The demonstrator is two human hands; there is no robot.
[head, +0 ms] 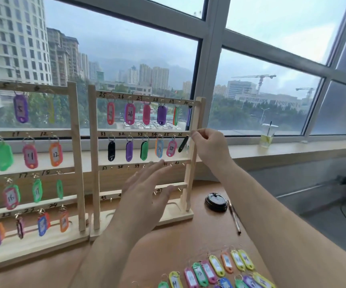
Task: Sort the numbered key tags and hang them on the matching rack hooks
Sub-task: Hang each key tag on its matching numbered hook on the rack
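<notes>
pinching the black tag (183,144) by its ring at hook 36, at the right end of the right rack (190,179), the right hand (209,146) likely needed to seat it fully before releasing, while the left hand (145,196) hovered open, empty.

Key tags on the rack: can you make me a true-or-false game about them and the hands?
1. The right hand holds the black tag by number 36. True.
2. The left hand grips a tag. False: it is open, its fingers spread, and it holds nothing.
3. The row numbered 37 to 42 is full of tags. False: the hooks that show there are bare.
4. Some loose tags lie on the table. True.
5. The cup stands on the table. False: it stands on the sill.
</notes>
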